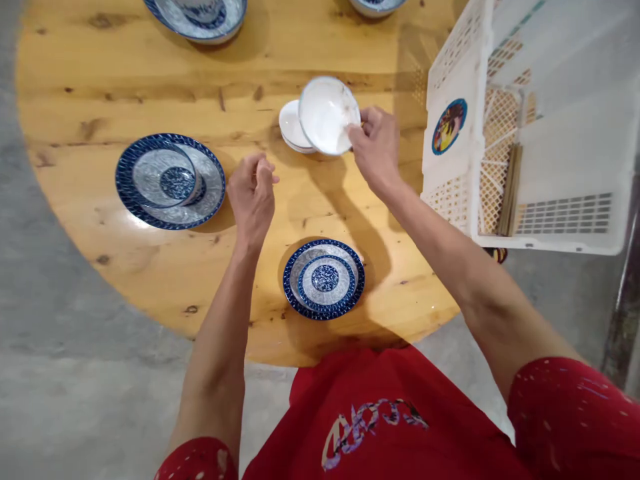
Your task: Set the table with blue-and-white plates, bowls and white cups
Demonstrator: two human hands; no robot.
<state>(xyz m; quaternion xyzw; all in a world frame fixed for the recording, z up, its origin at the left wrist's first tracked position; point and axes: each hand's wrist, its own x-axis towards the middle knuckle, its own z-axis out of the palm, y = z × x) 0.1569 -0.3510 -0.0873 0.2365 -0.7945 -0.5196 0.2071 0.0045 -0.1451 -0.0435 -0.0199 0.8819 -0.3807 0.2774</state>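
Note:
My right hand (375, 143) pinches a white bowl (327, 113) by its rim, thumb inside, and the bowl is tilted so its white inside faces me. Under and left of it lies a small stack of white dishes (291, 125), partly covered by the bowl. My left hand (251, 193) is curled closed above the table, with nothing visible in it. Just left of that hand, a blue-and-white bowl (173, 177) sits on a blue-patterned plate (209, 167). Closer to my body, a smaller patterned dish (325, 280) rests on a blue-rimmed plate (290, 280).
A white plastic crate (453, 173) stands at the right edge of the round wooden table (150, 280), with brown sticks (510, 190) inside. At the far side are a patterned plate (220, 33) bearing a bowl, and another dish (377, 8) cut by the frame.

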